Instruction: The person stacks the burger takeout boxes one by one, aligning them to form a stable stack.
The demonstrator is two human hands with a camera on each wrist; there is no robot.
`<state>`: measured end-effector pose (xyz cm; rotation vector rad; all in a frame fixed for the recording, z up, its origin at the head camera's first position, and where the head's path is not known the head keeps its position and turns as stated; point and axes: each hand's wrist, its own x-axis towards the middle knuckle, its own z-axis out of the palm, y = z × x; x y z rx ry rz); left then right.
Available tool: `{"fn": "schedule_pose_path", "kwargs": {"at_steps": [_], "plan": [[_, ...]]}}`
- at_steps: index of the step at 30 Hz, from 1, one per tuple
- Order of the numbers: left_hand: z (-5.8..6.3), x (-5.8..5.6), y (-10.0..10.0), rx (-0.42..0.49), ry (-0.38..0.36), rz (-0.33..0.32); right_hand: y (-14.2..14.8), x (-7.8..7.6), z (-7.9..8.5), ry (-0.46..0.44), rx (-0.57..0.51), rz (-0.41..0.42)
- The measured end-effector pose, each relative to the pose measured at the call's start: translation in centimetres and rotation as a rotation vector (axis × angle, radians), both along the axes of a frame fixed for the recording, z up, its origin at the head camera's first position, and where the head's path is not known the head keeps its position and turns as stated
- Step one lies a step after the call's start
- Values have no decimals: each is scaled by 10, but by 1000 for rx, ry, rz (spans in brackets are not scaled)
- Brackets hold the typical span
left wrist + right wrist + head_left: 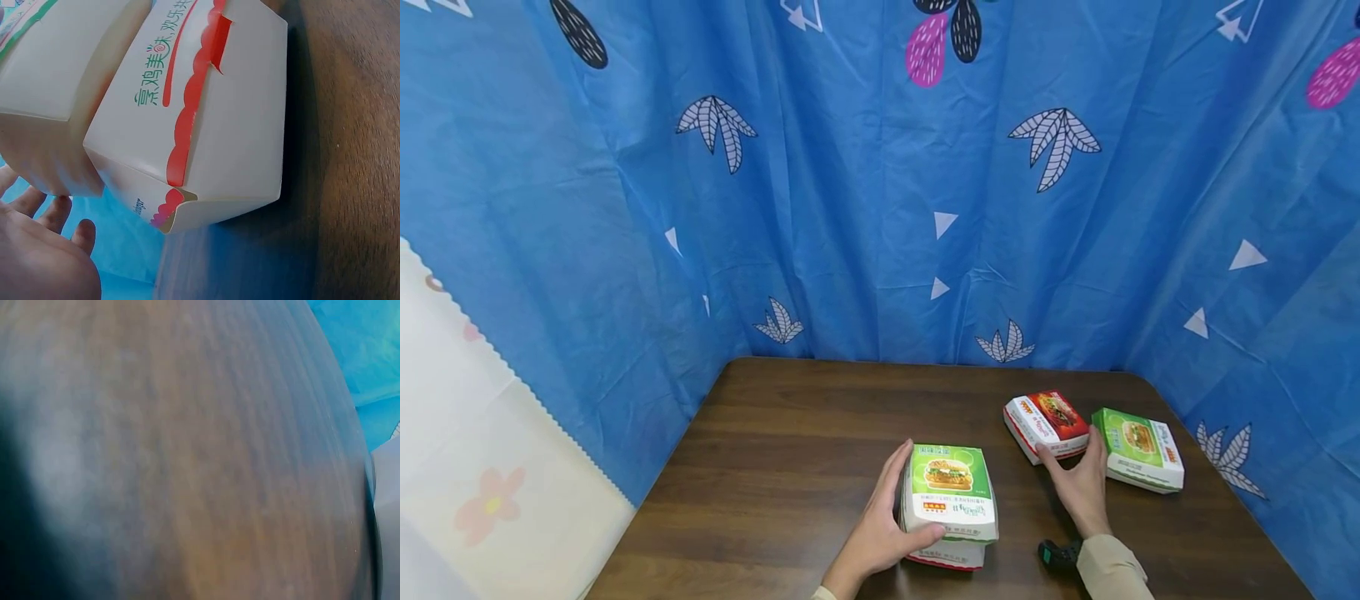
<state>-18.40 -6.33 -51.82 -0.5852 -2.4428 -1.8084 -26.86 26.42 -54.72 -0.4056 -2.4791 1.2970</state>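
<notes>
Two burger boxes stand stacked near the front of the table. The upper one, a green-and-white burger box, is held by my left hand, thumb across its front and fingers along its left side. Beneath it sits a white box with a red scalloped edge, mostly hidden in the head view. My right hand grips a red-and-white burger box at its near right corner, thumb on the front wall. Just right of that hand lies another green-and-white burger box. The right wrist view shows mostly blurred tabletop.
The dark wooden table has a blue patterned curtain behind and beside it. A pale flowered cloth hangs at the left. A small black device is by my right wrist.
</notes>
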Motion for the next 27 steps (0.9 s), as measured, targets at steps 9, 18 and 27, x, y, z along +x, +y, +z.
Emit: {"fn": "schedule_pose_path", "kwargs": {"at_steps": [9, 18, 27], "plan": [[-1, 1, -1, -23, 11, 8, 2, -1, -3, -13, -2, 9], [0, 2, -2, -55, 11, 19, 2, 0, -3, -17, -10, 11], [1, 1, -2, -51, 15, 18, 2, 1, -2, 11, -61, 6]]}}
